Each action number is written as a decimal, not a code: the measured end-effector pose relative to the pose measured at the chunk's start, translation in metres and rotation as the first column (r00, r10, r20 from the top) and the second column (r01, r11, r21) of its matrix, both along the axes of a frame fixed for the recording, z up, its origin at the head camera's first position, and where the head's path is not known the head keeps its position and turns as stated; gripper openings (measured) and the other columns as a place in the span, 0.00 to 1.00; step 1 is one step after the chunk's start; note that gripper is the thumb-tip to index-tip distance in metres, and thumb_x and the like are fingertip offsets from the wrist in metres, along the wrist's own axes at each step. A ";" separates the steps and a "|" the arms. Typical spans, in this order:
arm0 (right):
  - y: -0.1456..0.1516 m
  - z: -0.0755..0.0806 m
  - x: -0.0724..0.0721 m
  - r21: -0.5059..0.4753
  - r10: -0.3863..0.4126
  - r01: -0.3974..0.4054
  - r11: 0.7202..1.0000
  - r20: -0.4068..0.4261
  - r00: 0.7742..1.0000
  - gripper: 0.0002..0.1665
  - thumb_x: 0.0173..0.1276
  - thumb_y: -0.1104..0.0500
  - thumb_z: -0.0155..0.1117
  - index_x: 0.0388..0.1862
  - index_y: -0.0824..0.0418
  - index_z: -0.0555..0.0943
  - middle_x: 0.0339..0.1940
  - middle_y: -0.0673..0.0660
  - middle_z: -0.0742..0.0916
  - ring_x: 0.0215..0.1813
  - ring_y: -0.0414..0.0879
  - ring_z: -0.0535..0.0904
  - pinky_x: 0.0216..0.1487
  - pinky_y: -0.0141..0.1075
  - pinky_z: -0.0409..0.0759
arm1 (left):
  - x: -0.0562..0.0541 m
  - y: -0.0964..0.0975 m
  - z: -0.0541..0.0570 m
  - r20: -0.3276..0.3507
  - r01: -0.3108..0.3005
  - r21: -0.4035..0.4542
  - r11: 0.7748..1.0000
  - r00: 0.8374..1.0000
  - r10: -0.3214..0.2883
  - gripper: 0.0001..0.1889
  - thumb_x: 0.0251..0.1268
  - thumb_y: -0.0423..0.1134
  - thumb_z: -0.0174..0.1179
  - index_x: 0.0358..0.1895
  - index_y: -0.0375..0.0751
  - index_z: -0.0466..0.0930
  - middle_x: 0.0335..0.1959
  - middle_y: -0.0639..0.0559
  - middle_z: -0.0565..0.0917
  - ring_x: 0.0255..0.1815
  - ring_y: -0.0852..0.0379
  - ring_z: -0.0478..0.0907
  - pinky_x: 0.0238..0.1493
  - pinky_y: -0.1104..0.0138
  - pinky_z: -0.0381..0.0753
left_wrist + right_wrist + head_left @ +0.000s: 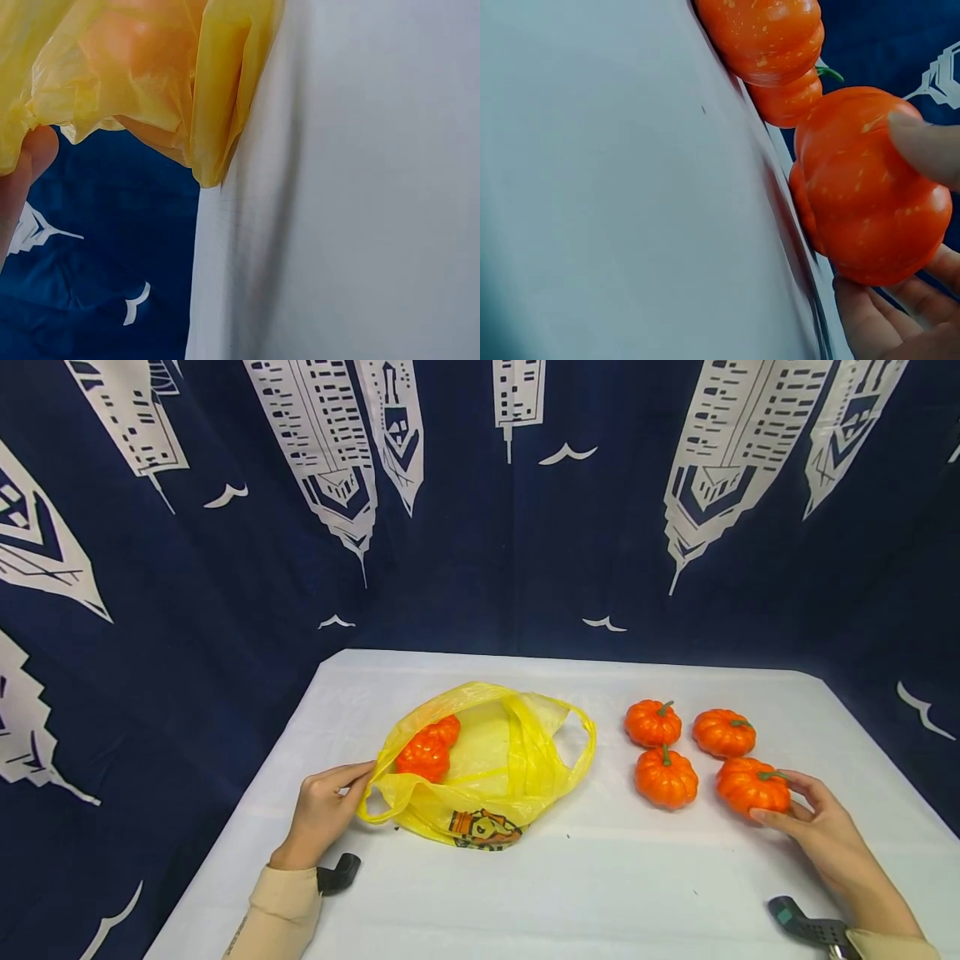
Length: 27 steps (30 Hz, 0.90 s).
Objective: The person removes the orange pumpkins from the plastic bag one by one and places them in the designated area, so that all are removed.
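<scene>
A yellow plastic bag (480,785) lies with its mouth spread, and orange pumpkins (425,755) show inside it. My left hand (321,810) pinches the bag's left edge near a handle loop; in the left wrist view the fingertips (41,148) meet the thin plastic. On the right, my right hand (821,818) holds a small orange pumpkin (752,787) with a green stem. The right wrist view has the thumb (930,146) on one side of this pumpkin (870,187) and the other fingers beneath it.
Three more pumpkins stand close by: one at the back left (652,723), one at the back right (724,732) and one at the front left (666,778). All rest on a white-covered table (570,902). A dark blue printed cloth (480,552) hangs behind.
</scene>
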State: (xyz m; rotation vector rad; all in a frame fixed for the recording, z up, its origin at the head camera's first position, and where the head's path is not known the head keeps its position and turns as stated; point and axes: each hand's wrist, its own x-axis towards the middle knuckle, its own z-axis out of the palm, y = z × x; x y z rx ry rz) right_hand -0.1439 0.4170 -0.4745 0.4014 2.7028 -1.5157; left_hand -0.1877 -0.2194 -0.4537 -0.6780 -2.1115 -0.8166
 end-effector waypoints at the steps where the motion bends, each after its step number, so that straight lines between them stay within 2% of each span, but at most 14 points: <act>1: -0.001 0.001 0.000 0.001 0.001 -0.001 1.000 0.006 1.000 0.53 0.72 0.46 0.65 0.83 0.49 0.43 0.82 0.72 0.42 0.78 0.76 0.47 0.79 0.40 0.59 | 0.000 0.000 0.000 0.001 0.000 0.001 1.000 1.000 0.000 0.15 0.42 0.15 0.72 0.37 0.30 0.90 0.33 0.42 0.91 0.33 0.47 0.90 0.42 0.81 0.85; 3: -0.001 0.002 -0.001 0.003 0.007 -0.007 1.000 0.019 1.000 0.54 0.72 0.46 0.65 0.83 0.53 0.43 0.81 0.73 0.42 0.78 0.77 0.46 0.79 0.54 0.53 | 0.000 0.000 -0.001 0.003 0.000 0.000 1.000 1.000 0.000 0.15 0.42 0.15 0.72 0.37 0.30 0.90 0.33 0.42 0.91 0.33 0.47 0.90 0.42 0.81 0.85; 4: -0.002 0.003 -0.001 0.006 0.012 -0.012 1.000 0.022 1.000 0.54 0.72 0.46 0.65 0.83 0.56 0.43 0.81 0.74 0.42 0.78 0.77 0.46 0.78 0.57 0.51 | 0.000 0.000 -0.002 0.001 0.001 0.001 1.000 1.000 -0.001 0.15 0.42 0.15 0.72 0.37 0.30 0.90 0.33 0.42 0.91 0.33 0.47 0.90 0.42 0.81 0.85; 6: -0.002 0.004 -0.001 0.020 0.019 -0.019 1.000 0.027 0.999 0.55 0.72 0.46 0.65 0.82 0.60 0.43 0.81 0.75 0.43 0.77 0.78 0.47 0.79 0.46 0.56 | 0.000 0.000 -0.002 -0.001 0.003 0.003 1.000 1.000 -0.003 0.15 0.42 0.15 0.72 0.37 0.30 0.90 0.32 0.43 0.91 0.33 0.47 0.90 0.42 0.82 0.84; 8: -0.003 0.004 -0.001 0.039 0.025 -0.027 0.999 0.030 0.999 0.55 0.72 0.47 0.65 0.81 0.65 0.42 0.80 0.76 0.44 0.77 0.78 0.48 0.78 0.43 0.59 | 0.000 0.001 -0.003 -0.006 0.006 0.004 1.000 1.000 -0.006 0.15 0.42 0.15 0.72 0.37 0.30 0.90 0.32 0.43 0.91 0.33 0.46 0.90 0.43 0.81 0.85; 10: -0.002 0.003 -0.001 0.063 0.027 -0.029 0.998 0.028 0.999 0.56 0.72 0.47 0.66 0.80 0.68 0.42 0.80 0.76 0.45 0.76 0.79 0.49 0.72 0.29 0.66 | 0.000 0.001 -0.002 -0.004 0.004 0.003 1.000 1.000 -0.004 0.16 0.42 0.15 0.72 0.37 0.31 0.90 0.32 0.43 0.91 0.33 0.46 0.90 0.43 0.81 0.84; 14: -0.002 0.002 -0.003 0.090 0.025 -0.027 0.996 0.023 0.999 0.58 0.71 0.46 0.66 0.80 0.70 0.41 0.80 0.77 0.46 0.75 0.80 0.51 0.74 0.44 0.69 | 0.001 0.001 -0.001 0.010 -0.005 0.000 1.000 1.000 0.005 0.15 0.42 0.15 0.72 0.37 0.31 0.90 0.32 0.42 0.91 0.33 0.47 0.90 0.43 0.82 0.84; 15: -0.002 0.002 -0.004 0.086 0.024 -0.026 0.996 0.020 1.000 0.58 0.71 0.46 0.66 0.80 0.70 0.41 0.79 0.78 0.46 0.75 0.80 0.51 0.74 0.44 0.70 | 0.001 0.001 -0.001 0.017 -0.007 0.000 1.000 1.000 0.007 0.15 0.42 0.15 0.72 0.37 0.31 0.90 0.33 0.42 0.91 0.33 0.47 0.90 0.43 0.82 0.84; 17: -0.003 0.002 -0.005 0.101 0.021 -0.024 0.995 0.026 0.999 0.58 0.71 0.46 0.66 0.80 0.70 0.41 0.79 0.78 0.47 0.74 0.80 0.52 0.71 0.57 0.68 | 0.002 0.001 -0.001 0.026 -0.008 0.001 1.000 1.000 0.008 0.15 0.42 0.16 0.72 0.37 0.31 0.90 0.33 0.42 0.91 0.33 0.47 0.90 0.43 0.83 0.83; 19: -0.003 0.002 -0.005 0.113 0.016 -0.019 0.993 0.030 0.999 0.58 0.71 0.45 0.66 0.80 0.70 0.41 0.79 0.79 0.48 0.73 0.80 0.54 0.70 0.58 0.70 | 0.002 0.001 -0.001 0.032 -0.010 0.000 1.000 0.999 0.010 0.15 0.43 0.16 0.72 0.37 0.31 0.90 0.33 0.42 0.91 0.33 0.47 0.90 0.43 0.83 0.83; 20: -0.004 0.002 -0.006 0.110 0.014 -0.018 0.994 0.030 0.999 0.58 0.71 0.46 0.66 0.80 0.71 0.40 0.79 0.79 0.48 0.73 0.80 0.54 0.69 0.64 0.67 | 0.002 0.001 -0.001 0.035 -0.011 0.000 1.000 0.999 0.011 0.15 0.43 0.16 0.72 0.37 0.31 0.90 0.33 0.42 0.91 0.34 0.47 0.90 0.44 0.84 0.83; 22: -0.005 0.003 -0.006 0.118 0.005 -0.009 0.993 0.031 1.000 0.59 0.71 0.46 0.66 0.80 0.71 0.40 0.78 0.79 0.49 0.73 0.80 0.56 0.68 0.64 0.67 | 0.002 0.001 0.000 0.039 -0.013 -0.002 1.000 0.999 0.014 0.15 0.43 0.16 0.72 0.37 0.31 0.90 0.33 0.42 0.91 0.34 0.47 0.90 0.44 0.84 0.83; 27: -0.008 0.003 -0.006 0.084 -0.014 0.012 0.996 0.018 1.000 0.59 0.71 0.48 0.67 0.79 0.72 0.40 0.77 0.81 0.50 0.73 0.81 0.52 0.68 0.73 0.59 | 0.002 0.002 0.000 0.029 -0.014 -0.008 1.000 0.999 0.014 0.15 0.42 0.16 0.72 0.37 0.31 0.90 0.33 0.42 0.91 0.33 0.48 0.90 0.43 0.83 0.84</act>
